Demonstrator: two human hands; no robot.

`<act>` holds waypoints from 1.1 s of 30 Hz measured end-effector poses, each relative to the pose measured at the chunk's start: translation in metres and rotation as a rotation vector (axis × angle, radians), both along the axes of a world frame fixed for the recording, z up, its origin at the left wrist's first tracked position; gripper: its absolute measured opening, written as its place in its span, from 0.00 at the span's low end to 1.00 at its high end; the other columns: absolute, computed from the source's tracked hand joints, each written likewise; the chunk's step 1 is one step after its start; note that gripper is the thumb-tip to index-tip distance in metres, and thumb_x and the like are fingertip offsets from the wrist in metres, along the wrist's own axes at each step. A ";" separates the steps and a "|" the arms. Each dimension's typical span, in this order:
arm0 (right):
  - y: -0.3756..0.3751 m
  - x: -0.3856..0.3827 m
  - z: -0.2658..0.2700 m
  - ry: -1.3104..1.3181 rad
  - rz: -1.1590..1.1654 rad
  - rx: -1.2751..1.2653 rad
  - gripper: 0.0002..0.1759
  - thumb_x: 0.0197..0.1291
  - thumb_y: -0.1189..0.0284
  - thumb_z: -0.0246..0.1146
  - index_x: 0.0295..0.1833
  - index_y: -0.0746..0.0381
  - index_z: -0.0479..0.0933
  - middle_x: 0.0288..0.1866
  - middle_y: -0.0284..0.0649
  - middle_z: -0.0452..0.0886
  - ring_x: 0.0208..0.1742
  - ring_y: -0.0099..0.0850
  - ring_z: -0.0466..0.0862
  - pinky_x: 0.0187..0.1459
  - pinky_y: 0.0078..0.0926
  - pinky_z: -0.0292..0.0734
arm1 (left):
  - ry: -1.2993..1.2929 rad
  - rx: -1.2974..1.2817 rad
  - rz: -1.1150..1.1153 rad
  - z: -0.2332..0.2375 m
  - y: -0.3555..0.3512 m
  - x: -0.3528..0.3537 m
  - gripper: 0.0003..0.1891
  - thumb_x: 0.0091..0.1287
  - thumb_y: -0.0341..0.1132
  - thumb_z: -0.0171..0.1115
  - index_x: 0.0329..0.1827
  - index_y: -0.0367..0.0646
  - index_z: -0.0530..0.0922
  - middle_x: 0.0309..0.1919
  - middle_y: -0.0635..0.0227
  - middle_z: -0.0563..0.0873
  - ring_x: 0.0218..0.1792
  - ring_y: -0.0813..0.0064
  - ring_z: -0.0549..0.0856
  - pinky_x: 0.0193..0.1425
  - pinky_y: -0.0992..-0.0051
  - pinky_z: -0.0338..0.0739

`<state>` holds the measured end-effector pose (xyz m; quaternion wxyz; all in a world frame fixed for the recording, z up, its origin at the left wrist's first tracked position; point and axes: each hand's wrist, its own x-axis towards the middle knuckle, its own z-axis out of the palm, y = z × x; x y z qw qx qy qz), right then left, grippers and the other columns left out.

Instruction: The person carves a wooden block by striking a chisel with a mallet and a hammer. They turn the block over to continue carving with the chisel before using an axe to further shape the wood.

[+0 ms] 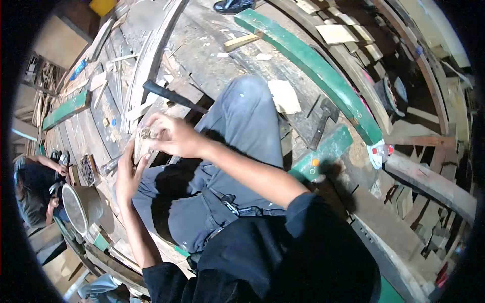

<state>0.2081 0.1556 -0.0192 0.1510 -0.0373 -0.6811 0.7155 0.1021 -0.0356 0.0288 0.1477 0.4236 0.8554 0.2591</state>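
My left hand (128, 177) curls its fingers and thumb round the lower end of a pale piece (140, 147), which looks like wood. Just above it, my right hand (171, 134) bends its fingers close against the upper part of that piece. Whatever those fingers pinch is small and blurred, and I cannot make it out. A tool with a long black handle (169, 94) lies beyond my right hand, its far end hidden beside my knee. Near my left hand, a metal cylinder-like object (110, 165) rests on the floor.
A hammer (323, 123) lies right of my knee, near a green board (323, 151). A long green beam (313, 65) curves across the upper right. At left, another person (38, 187) sits behind a bucket (81, 208). Wood scraps litter the planks.
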 end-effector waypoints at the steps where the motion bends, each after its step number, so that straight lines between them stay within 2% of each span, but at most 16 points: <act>1: 0.021 0.024 0.001 0.054 -0.179 0.070 0.17 0.58 0.70 0.71 0.47 0.65 0.74 0.43 0.41 0.82 0.38 0.24 0.83 0.40 0.23 0.79 | -0.078 0.041 0.016 0.002 -0.003 0.003 0.28 0.69 0.36 0.63 0.68 0.30 0.68 0.58 0.48 0.80 0.60 0.63 0.79 0.66 0.67 0.69; 2: 0.045 0.052 0.000 0.110 -0.350 0.141 0.16 0.59 0.65 0.70 0.44 0.65 0.76 0.46 0.43 0.83 0.38 0.28 0.84 0.39 0.27 0.79 | -0.156 0.083 0.039 0.004 -0.011 0.007 0.28 0.70 0.35 0.63 0.69 0.31 0.67 0.58 0.50 0.81 0.60 0.64 0.79 0.66 0.67 0.69; 3: 0.071 0.090 0.001 -0.002 -0.405 -0.265 0.11 0.61 0.69 0.68 0.41 0.65 0.78 0.52 0.41 0.82 0.37 0.28 0.83 0.37 0.26 0.80 | -0.182 0.214 0.134 -0.025 -0.043 0.000 0.29 0.70 0.34 0.62 0.71 0.32 0.65 0.58 0.55 0.80 0.57 0.68 0.79 0.64 0.68 0.71; 4: 0.102 0.127 -0.005 -0.127 -0.630 -0.083 0.10 0.61 0.74 0.67 0.45 0.65 0.76 0.54 0.41 0.81 0.40 0.28 0.83 0.35 0.27 0.81 | -0.486 0.231 0.247 -0.023 -0.061 0.000 0.31 0.69 0.35 0.63 0.73 0.34 0.63 0.60 0.58 0.76 0.56 0.73 0.78 0.61 0.70 0.73; 6: 0.144 0.188 -0.050 -0.010 -1.065 -0.005 0.21 0.59 0.74 0.66 0.56 0.65 0.70 0.50 0.44 0.80 0.41 0.34 0.84 0.36 0.29 0.81 | -0.358 0.344 0.324 -0.031 -0.094 0.009 0.35 0.67 0.36 0.65 0.74 0.35 0.61 0.62 0.59 0.74 0.54 0.75 0.78 0.58 0.73 0.75; 7: 0.172 0.230 -0.068 -0.491 -1.094 0.528 0.23 0.57 0.68 0.68 0.56 0.65 0.72 0.51 0.49 0.79 0.44 0.40 0.83 0.45 0.37 0.80 | -0.416 0.472 0.356 -0.011 -0.093 0.030 0.39 0.65 0.40 0.68 0.75 0.36 0.60 0.62 0.60 0.73 0.52 0.74 0.79 0.57 0.74 0.75; 8: 0.192 0.267 -0.102 -0.659 -1.087 0.775 0.28 0.57 0.64 0.68 0.60 0.67 0.71 0.55 0.53 0.78 0.53 0.46 0.79 0.55 0.42 0.74 | -0.154 0.363 0.384 -0.012 -0.117 0.032 0.39 0.63 0.42 0.70 0.73 0.36 0.61 0.57 0.62 0.76 0.51 0.73 0.79 0.56 0.75 0.75; 9: 0.211 0.304 -0.137 -0.822 -1.079 1.026 0.34 0.56 0.60 0.69 0.63 0.69 0.71 0.60 0.57 0.76 0.61 0.53 0.75 0.65 0.46 0.67 | -0.318 0.386 0.390 0.008 -0.127 0.040 0.37 0.63 0.43 0.70 0.71 0.36 0.64 0.55 0.63 0.77 0.52 0.73 0.79 0.57 0.74 0.74; 11: 0.215 0.340 -0.161 -1.189 -0.852 1.082 0.43 0.54 0.57 0.70 0.68 0.74 0.65 0.69 0.63 0.68 0.70 0.62 0.64 0.72 0.49 0.58 | -0.413 0.470 0.406 0.035 -0.153 0.064 0.31 0.64 0.43 0.70 0.65 0.36 0.70 0.51 0.64 0.79 0.52 0.73 0.78 0.57 0.72 0.73; 14: 0.226 0.370 -0.206 -1.023 -0.875 0.954 0.41 0.55 0.58 0.68 0.67 0.74 0.65 0.66 0.65 0.69 0.69 0.56 0.68 0.71 0.48 0.60 | -0.145 0.438 0.340 0.070 -0.197 0.092 0.18 0.66 0.36 0.66 0.54 0.33 0.79 0.48 0.62 0.80 0.49 0.69 0.79 0.58 0.70 0.72; 15: 0.217 0.365 -0.188 -1.252 -0.797 0.867 0.38 0.58 0.60 0.65 0.67 0.75 0.65 0.65 0.66 0.71 0.66 0.55 0.72 0.68 0.45 0.65 | 0.008 0.402 0.426 0.051 -0.231 0.103 0.17 0.66 0.35 0.66 0.54 0.33 0.79 0.50 0.61 0.82 0.51 0.67 0.79 0.59 0.69 0.72; 16: 0.202 0.347 -0.161 -1.313 -0.780 0.779 0.35 0.61 0.58 0.62 0.65 0.73 0.67 0.61 0.63 0.75 0.61 0.54 0.77 0.62 0.45 0.71 | -0.187 0.368 0.433 0.084 -0.235 0.116 0.18 0.65 0.37 0.68 0.54 0.34 0.80 0.52 0.58 0.83 0.54 0.65 0.80 0.61 0.69 0.72; 17: 0.216 0.355 -0.196 -1.334 -0.662 1.113 0.29 0.63 0.57 0.60 0.60 0.70 0.72 0.57 0.56 0.78 0.54 0.49 0.81 0.53 0.48 0.77 | -0.166 0.428 0.546 0.080 -0.249 0.128 0.19 0.65 0.39 0.68 0.54 0.35 0.80 0.52 0.56 0.84 0.55 0.65 0.80 0.61 0.69 0.72; 24: 0.125 0.221 -0.106 -0.746 -0.568 1.143 0.27 0.66 0.55 0.58 0.59 0.67 0.72 0.49 0.50 0.73 0.45 0.42 0.74 0.43 0.41 0.70 | -0.009 0.561 0.553 0.089 -0.302 0.189 0.22 0.65 0.42 0.69 0.58 0.38 0.80 0.51 0.59 0.84 0.52 0.68 0.81 0.57 0.70 0.74; 30: 0.062 0.174 -0.031 -0.422 -0.462 0.972 0.26 0.67 0.54 0.56 0.58 0.64 0.72 0.42 0.45 0.69 0.37 0.36 0.69 0.35 0.35 0.64 | -0.295 0.754 0.609 0.061 -0.315 0.184 0.21 0.73 0.41 0.61 0.64 0.40 0.75 0.52 0.67 0.82 0.50 0.78 0.79 0.57 0.73 0.74; 33: 0.052 0.173 0.003 -0.343 -0.494 0.831 0.25 0.68 0.53 0.55 0.58 0.63 0.72 0.39 0.42 0.67 0.33 0.33 0.66 0.31 0.32 0.61 | -0.371 0.727 0.606 0.051 -0.308 0.159 0.24 0.75 0.50 0.56 0.65 0.42 0.74 0.46 0.71 0.80 0.42 0.81 0.78 0.45 0.79 0.76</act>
